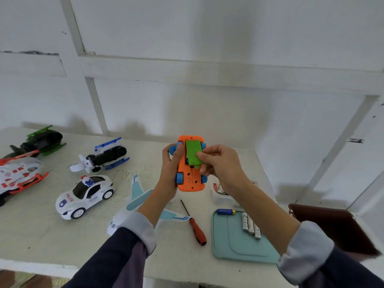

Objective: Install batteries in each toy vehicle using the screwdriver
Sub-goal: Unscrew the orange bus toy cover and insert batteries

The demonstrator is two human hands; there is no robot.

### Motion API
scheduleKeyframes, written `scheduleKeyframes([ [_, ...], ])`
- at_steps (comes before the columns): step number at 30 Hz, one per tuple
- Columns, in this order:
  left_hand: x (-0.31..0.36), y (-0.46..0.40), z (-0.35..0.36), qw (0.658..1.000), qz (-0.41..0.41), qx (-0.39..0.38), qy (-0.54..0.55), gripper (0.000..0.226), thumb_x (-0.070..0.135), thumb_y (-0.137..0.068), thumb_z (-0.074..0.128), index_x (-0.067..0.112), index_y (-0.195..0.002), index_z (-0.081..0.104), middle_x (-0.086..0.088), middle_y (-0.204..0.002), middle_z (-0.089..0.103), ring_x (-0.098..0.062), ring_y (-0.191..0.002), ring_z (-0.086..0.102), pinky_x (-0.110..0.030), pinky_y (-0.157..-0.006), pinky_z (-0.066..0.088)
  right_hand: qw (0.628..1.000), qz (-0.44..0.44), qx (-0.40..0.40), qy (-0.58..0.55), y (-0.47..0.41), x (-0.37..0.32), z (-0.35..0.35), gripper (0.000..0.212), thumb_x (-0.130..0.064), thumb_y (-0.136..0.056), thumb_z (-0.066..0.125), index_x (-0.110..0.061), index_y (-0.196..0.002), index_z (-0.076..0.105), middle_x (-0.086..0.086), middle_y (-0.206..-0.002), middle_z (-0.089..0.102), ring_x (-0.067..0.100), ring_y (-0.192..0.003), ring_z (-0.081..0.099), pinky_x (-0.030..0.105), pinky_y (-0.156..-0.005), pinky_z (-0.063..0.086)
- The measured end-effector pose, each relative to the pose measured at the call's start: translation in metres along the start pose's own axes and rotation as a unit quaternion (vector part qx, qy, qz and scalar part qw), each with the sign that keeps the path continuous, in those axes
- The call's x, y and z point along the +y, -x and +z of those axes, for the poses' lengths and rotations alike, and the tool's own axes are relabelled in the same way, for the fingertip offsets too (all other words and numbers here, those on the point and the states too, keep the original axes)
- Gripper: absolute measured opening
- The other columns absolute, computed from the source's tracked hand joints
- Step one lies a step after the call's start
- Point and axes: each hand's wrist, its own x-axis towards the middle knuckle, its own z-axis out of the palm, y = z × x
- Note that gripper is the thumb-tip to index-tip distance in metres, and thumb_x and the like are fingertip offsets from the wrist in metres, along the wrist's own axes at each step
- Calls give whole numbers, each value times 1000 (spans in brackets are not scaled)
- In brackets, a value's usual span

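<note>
Beneath both hands lies a pale, slightly speckled surface, backed by a white panelled wall with raised strips. Held above it is the orange toy car, smooth plastic, underside facing the camera, blue wheels at its corners and a dotted speaker grille. The left hand wraps its curled fingers around the car's left flank. The right hand pinches the flat green battery cover against the car's belly. Just below the hands rests the screwdriver, thin dark shaft and ribbed red handle. Under the right forearm sits a teal tray carrying three white batteries and one blue battery. Left of the hands stand a glossy police car, a pale blue-and-white plane and three helicopters.
</note>
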Motion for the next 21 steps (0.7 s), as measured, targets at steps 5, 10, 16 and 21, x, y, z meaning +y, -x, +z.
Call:
scheduleKeyframes([
  [5, 0, 2, 5, 1000, 5, 2, -4, 46, 50, -85, 58, 19, -113, 40, -2, -90, 70, -18, -72, 70, -35, -61, 59, 1000, 5, 8, 6, 2, -2, -3, 10, -2, -85, 63, -3, -89, 54, 4, -54, 59, 10, -40, 54, 21, -45, 47],
  [10, -2, 1, 6, 1000, 12, 1, 0, 52, 48, -77, 52, 16, -116, 39, 1, -88, 71, -19, -75, 70, -38, -66, 60, 1000, 0, 7, 18, 3, -4, -3, 11, -2, -86, 62, 0, -93, 54, 5, -57, 58, 9, -39, 53, 20, -46, 47],
  [16, 1, 1, 9, 1000, 5, 11, -14, 95, 72, -50, 74, 16, -118, 39, -3, -94, 71, -20, -78, 70, -39, -69, 60, 1000, -4, 11, 15, 4, -4, -4, 10, -2, -86, 62, 0, -93, 55, 4, -56, 58, 8, -40, 53, 21, -48, 48],
  [21, 0, 3, 11, 1000, 8, 9, -16, 54, 55, -82, 59, 19, -116, 37, -2, -92, 67, -12, -70, 70, -31, -61, 59, 1000, 18, 19, 7, 2, -5, -5, 6, -4, -85, 63, -2, -86, 58, 4, -55, 57, 7, -41, 52, 20, -49, 48],
])
